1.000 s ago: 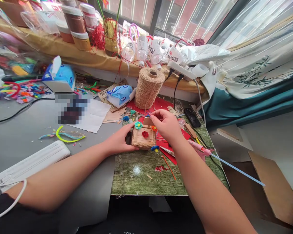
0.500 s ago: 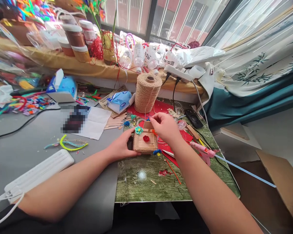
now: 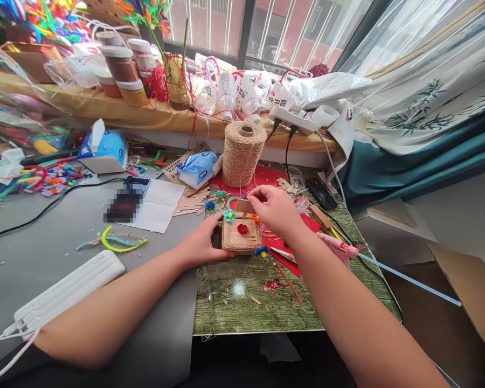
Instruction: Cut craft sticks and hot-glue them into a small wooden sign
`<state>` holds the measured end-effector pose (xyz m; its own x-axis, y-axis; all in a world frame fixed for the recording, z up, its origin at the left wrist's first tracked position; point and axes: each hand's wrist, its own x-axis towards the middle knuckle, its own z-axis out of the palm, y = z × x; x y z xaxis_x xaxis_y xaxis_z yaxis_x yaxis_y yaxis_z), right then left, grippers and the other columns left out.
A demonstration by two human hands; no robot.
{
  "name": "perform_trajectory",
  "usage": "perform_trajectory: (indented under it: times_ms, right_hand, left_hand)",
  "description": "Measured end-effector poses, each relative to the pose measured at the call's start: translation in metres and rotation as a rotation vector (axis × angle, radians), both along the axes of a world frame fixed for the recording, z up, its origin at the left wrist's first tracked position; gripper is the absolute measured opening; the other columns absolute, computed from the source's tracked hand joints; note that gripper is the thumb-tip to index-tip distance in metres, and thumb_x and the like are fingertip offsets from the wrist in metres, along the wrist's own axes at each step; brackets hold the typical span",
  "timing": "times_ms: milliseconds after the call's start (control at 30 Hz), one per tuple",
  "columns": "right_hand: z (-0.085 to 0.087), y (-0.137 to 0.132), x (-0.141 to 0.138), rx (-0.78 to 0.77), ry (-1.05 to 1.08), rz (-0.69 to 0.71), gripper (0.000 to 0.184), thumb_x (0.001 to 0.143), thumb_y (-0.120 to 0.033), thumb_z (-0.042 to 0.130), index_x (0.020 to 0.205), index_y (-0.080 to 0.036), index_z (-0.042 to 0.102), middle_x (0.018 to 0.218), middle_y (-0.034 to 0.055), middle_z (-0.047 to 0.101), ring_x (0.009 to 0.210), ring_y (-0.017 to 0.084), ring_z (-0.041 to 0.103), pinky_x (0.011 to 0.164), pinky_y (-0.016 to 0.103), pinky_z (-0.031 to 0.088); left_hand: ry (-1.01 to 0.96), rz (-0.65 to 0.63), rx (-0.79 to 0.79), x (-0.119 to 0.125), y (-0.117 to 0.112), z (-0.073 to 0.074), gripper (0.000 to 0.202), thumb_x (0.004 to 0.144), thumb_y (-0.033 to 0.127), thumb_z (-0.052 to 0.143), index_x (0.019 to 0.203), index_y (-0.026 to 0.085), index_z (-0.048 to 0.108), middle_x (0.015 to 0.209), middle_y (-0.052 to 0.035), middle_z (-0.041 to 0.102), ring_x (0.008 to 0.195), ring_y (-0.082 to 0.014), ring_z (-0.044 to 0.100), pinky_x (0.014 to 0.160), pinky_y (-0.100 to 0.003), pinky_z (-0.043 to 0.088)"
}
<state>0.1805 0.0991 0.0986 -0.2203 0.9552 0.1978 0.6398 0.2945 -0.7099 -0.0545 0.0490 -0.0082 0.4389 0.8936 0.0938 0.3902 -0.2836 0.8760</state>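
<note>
- Grey tabletop (image 3: 44,245), plain, extending to the left of the twine-edged box (image 3: 242,241).
- Green wood-grain surface (image 3: 234,310), spread under the box and on its near and right sides.
- White sheet of paper (image 3: 164,202), flat, left of the box and somewhat beyond it.
- Twine spool (image 3: 243,156), thick and upright, just beyond the box.
- Pink glue gun (image 3: 339,246), lying right of the box, a long pale stick projecting from it.
- Left hand (image 3: 202,241), at the box's left end; thumb and fingers set wide, holding the box, thumb along its near edge.
- Right hand (image 3: 274,210), above the box's far right corner; thumb and fingertips drawn narrow, pinching a flat brown piece.
- Blue tissue pack (image 3: 197,169), beyond the box and to its left.
- Box, slatted on top, twine along its edges, resting on the green surface between the two hands.
- Flat brown piece (image 3: 243,206), raised at the box's far edge; contact with the box cannot be told.
- Turquoise flower (image 3: 229,215), yellow-centred, at the box's far left corner.
- Blue flower (image 3: 261,250), with yellow, at the box's near right corner.
- Red rose (image 3: 242,229), on the box's top.
- Orange flower (image 3: 256,218), at the box's far right corner.
</note>
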Motion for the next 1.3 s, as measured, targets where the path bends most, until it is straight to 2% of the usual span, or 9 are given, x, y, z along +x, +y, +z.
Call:
perform_trajectory:
  times_ms: [133,333,567,767,1033,1300]
  right_hand:
    - [0.003,0.000,0.002,0.016,-0.037,0.050,0.012,0.094,-0.027,0.062,0.089,-0.022,0.071,0.093,0.0047,0.078,0.085,0.022,0.069,0.078,0.035,0.049]
    - [-0.002,0.001,0.006,-0.026,0.004,-0.022,0.012,0.093,-0.029,0.063,0.089,-0.021,0.071,0.087,0.0035,0.077,0.074,0.020,0.066,0.068,0.033,0.048]
    - [-0.001,0.001,0.005,-0.029,-0.031,0.045,0.010,0.094,-0.026,0.063,0.088,-0.022,0.072,0.089,0.0032,0.078,0.079,0.020,0.068,0.073,0.034,0.049]
    - [-0.009,0.002,0.003,-0.043,0.015,-0.009,0.012,0.094,-0.029,0.062,0.089,-0.022,0.071,0.088,0.0038,0.077,0.077,0.020,0.068,0.071,0.033,0.050]
    - [-0.004,0.002,0.001,-0.082,-0.019,0.006,0.013,0.093,-0.030,0.064,0.088,-0.023,0.072,0.089,0.0029,0.078,0.076,0.020,0.067,0.071,0.034,0.050]
    - [-0.008,-0.008,0.012,0.050,0.205,-0.041,0.016,0.094,-0.037,0.069,0.098,-0.022,0.073,0.095,0.0043,0.077,0.085,0.021,0.070,0.080,0.037,0.055]
  left_hand:
    - [0.014,-0.002,-0.014,0.001,-0.001,0.002,0.115,0.068,0.055,0.092,0.162,0.028,0.031,0.163,-0.0146,0.043,0.146,-0.0399,0.048,0.124,-0.057,0.041]
    - [0.015,0.000,-0.004,0.001,0.001,-0.001,0.116,0.069,0.057,0.092,0.163,0.028,0.030,0.163,-0.0146,0.043,0.144,-0.0393,0.050,0.123,-0.056,0.043]
    - [0.012,-0.013,0.004,0.001,0.001,0.000,0.116,0.069,0.057,0.092,0.162,0.027,0.031,0.163,-0.0155,0.043,0.144,-0.0397,0.050,0.122,-0.057,0.043]
    - [0.008,-0.013,-0.003,0.001,0.000,0.002,0.115,0.069,0.056,0.092,0.163,0.028,0.030,0.163,-0.0145,0.043,0.144,-0.0398,0.050,0.123,-0.058,0.042]
    - [-0.009,-0.019,-0.005,0.001,0.001,0.002,0.114,0.069,0.056,0.092,0.162,0.030,0.031,0.165,-0.0136,0.041,0.144,-0.0389,0.051,0.123,-0.057,0.042]
    - [0.022,0.000,0.008,0.000,0.001,-0.003,0.118,0.068,0.059,0.091,0.164,0.028,0.029,0.162,-0.0154,0.044,0.143,-0.0393,0.053,0.123,-0.057,0.043]
